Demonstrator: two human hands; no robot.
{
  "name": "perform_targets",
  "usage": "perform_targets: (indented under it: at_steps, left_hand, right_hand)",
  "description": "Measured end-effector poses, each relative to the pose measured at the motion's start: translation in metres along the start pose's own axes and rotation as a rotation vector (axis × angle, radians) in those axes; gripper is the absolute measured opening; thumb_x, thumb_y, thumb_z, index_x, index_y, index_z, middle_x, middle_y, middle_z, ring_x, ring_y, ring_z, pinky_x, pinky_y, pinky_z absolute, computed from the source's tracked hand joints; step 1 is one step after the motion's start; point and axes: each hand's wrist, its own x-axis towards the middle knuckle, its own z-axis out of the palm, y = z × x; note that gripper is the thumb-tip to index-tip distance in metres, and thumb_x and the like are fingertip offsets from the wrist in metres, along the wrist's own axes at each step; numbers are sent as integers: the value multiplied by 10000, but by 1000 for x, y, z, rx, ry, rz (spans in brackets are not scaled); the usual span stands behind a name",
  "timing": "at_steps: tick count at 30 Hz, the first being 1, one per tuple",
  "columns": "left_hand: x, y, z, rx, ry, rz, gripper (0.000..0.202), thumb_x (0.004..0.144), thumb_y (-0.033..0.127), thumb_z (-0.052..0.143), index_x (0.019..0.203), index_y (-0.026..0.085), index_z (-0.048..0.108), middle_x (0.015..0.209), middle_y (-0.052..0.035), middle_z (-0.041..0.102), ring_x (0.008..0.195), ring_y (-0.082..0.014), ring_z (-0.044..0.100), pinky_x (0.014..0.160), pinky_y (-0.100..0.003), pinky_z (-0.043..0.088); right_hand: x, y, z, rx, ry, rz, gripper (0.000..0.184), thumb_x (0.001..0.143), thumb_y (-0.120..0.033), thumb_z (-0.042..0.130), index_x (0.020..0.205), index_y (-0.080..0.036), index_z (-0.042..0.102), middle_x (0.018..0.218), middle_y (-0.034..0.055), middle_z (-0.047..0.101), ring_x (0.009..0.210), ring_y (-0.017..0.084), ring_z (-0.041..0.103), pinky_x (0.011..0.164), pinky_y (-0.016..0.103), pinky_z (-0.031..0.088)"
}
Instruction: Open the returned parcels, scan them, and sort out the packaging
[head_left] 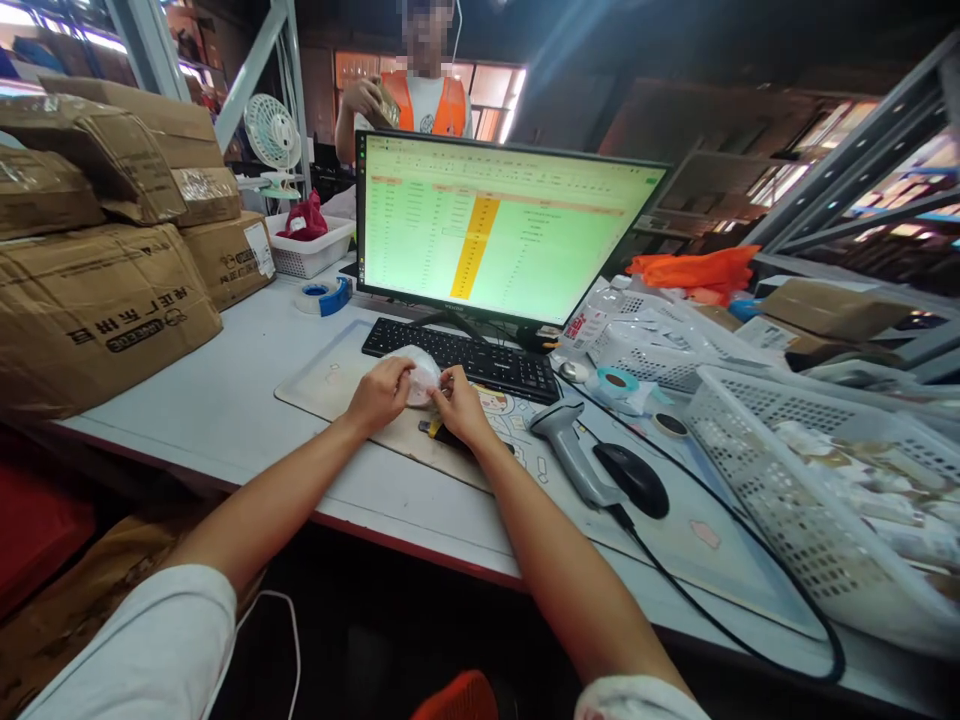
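My left hand [380, 392] and my right hand [459, 404] meet over the desk mat [319, 385], just in front of the black keyboard [480, 360]. Both are closed on a small white plastic-wrapped packet [422, 372], the left from its left side and the right pinching its right edge. A dark flat item [444, 434] lies on the mat under my right hand, mostly hidden. The monitor [495, 230] behind shows a green spreadsheet with an orange column.
Cardboard boxes [97, 300] are stacked at left. A tape roll [324, 296], a barcode scanner [570, 450], a black mouse [634, 478] and white baskets [825, 500] of packets sit on the table. A person in an orange vest [427, 100] stands behind the monitor.
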Motion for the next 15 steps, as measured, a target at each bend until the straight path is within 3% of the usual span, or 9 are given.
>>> perform_targets:
  at_steps: [2,4,9,15]
  left_hand:
    - [5,-14,-2,8,89,-92,154,883,165,532,977,185,652,1046,-125,650,1060,-276,589,1037,-394,423]
    - [10,-27,-5,-2,98,-132,112,871,163,535,881,186,644,937,-111,648,964,-269,602,985,-395,450]
    - [12,-38,-10,-109,-34,-177,121,813,278,657,863,184,715,880,-80,709,841,-251,637,847,-348,511]
    - [15,-35,-10,-324,-208,-254,231,667,264,745,874,162,756,871,-65,741,898,-277,672,893,-372,532]
  right_hand:
    - [0,1,-1,-2,-16,-18,226,841,-362,537,980,-243,403,729,-34,566,649,179,560,645,278,387]
    - [0,3,-2,-7,-23,-29,219,840,-350,538,984,-241,414,758,-24,585,678,185,577,661,284,403]
    - [2,8,-3,15,-27,-14,208,839,-340,544,982,-239,432,824,2,628,721,195,617,686,299,440]
    - [0,4,-12,91,-62,-53,183,841,-340,595,958,-231,504,815,13,694,738,191,655,698,297,476]
